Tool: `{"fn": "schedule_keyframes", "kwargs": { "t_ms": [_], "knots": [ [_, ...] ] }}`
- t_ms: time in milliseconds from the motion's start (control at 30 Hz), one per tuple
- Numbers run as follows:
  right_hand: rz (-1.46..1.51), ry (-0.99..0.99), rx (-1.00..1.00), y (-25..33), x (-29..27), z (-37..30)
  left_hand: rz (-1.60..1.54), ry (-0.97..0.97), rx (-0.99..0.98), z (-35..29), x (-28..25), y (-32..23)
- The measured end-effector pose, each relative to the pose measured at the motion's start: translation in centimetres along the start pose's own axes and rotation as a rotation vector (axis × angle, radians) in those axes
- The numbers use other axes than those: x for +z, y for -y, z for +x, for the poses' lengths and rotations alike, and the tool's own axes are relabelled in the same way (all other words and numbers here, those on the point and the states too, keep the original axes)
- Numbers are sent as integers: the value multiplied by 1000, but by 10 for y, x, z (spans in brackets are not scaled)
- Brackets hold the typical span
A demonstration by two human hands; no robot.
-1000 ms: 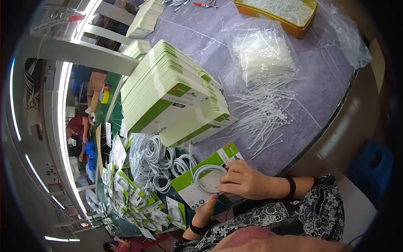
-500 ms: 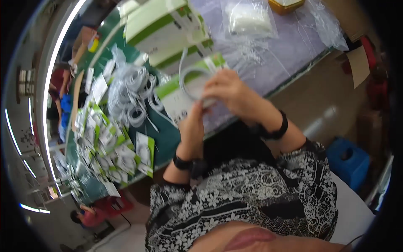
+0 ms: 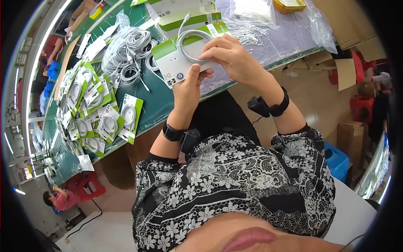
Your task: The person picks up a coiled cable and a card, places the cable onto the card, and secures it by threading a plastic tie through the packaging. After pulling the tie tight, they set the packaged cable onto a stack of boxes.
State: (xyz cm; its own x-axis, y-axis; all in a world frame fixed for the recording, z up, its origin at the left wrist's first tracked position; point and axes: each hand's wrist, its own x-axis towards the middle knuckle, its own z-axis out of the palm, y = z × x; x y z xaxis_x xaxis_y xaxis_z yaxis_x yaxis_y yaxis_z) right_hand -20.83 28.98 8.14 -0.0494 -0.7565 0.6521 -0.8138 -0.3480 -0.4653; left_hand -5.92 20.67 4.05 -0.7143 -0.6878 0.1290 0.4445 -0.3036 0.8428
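A white and green packaging card point(image 3: 166, 65) is pinched in my left hand point(image 3: 187, 90), thumb on its front and fingers behind. Against the card's face lies a coiled light grey cable point(image 3: 179, 47), with one plug end sticking up above the card's top edge. The fingers of my right hand point(image 3: 231, 56) close on the right side of the coil; their tips partly hide it and the card. To the left of the card sits a heap of loose coiled cables point(image 3: 126, 50), partly in clear plastic.
Many carded cables point(image 3: 94, 98) are piled on the green table point(image 3: 157, 107) at left. White-green boxes point(image 3: 184, 8) stand behind the card. White ties point(image 3: 247, 31) lie on the lilac surface, with a yellow tray point(image 3: 289, 5) beyond. A blue container point(image 3: 336, 161) stands at right.
Both hands, the card and the coil now appear higher in the picture, as the whole view has shifted. My right fingers stay on the coil. The picture is sharper.
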Motion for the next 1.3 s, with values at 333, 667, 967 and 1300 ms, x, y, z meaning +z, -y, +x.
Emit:
{"fn": "schedule_keyframes", "kwargs": {
  "t_ms": [333, 667, 967, 1300],
  "knots": [
    [-41, 30, -32, 10, 26, 2, -33, -25, -18, -3, -16, -4],
    [-70, -45, 31, -1, 51, -19, 63, -130, -19, -1, -24, 16],
    [-78, -465, 277, -34, 29, -44, 169, -194, -24, 2, -39, 14],
    [-583, -86, 422, -116, 21, -82, 178, -212, 24, 14, -34, 9]
  ]
}}
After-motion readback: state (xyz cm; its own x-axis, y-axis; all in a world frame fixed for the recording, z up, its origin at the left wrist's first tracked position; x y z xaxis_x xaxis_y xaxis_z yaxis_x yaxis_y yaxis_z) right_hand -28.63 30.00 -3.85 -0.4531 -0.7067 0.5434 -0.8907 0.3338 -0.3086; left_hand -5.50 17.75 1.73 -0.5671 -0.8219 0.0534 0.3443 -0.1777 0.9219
